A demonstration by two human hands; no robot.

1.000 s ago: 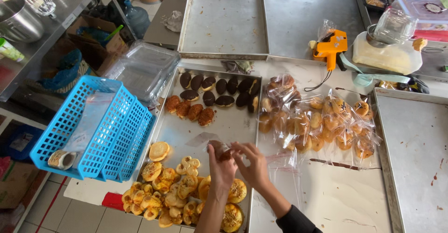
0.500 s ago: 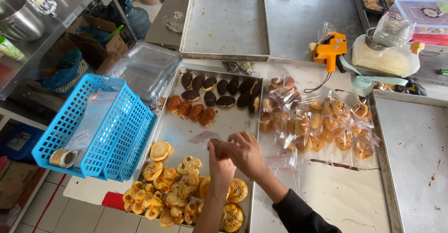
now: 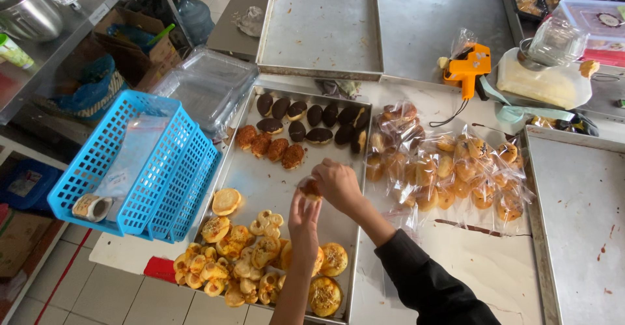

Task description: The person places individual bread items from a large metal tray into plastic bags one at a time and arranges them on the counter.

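**Inspector:** Report on the hands first.

**Assistant:** The right hand (image 3: pixel 337 183) and the left hand (image 3: pixel 304 219) meet over the middle of the metal baking tray (image 3: pixel 273 182). Between them they grip a small brown pastry (image 3: pixel 310 188) in a clear plastic wrapper; the right hand is curled over it from above, and the fingers of the left close on it from below. Both hands are closed on that one item.

**Inspector:** Where does the pastry sit relative to the tray?

**Assistant:** Held above a bare part of the tray, not resting on it.

**Inspector:** Nearest contents?

**Assistant:** At the tray's far end, dark chocolate-topped buns (image 3: pixel 312 115) in rows, with crumb-coated brown buns (image 3: pixel 268 146) just in front. At the near end, a heap of golden pastries (image 3: pixel 247 260).

**Inspector:** Beyond the tray?

**Assistant:** To the right, on the tabletop (image 3: pixel 482 260), a cluster of bagged pastries (image 3: pixel 449 169) lies just beside the tray. Behind them is an orange label gun (image 3: pixel 470 68). To the left, a blue plastic basket (image 3: pixel 140 162) stands tilted against the tray's edge. An empty metal tray (image 3: pixel 320 26) lies farther back.
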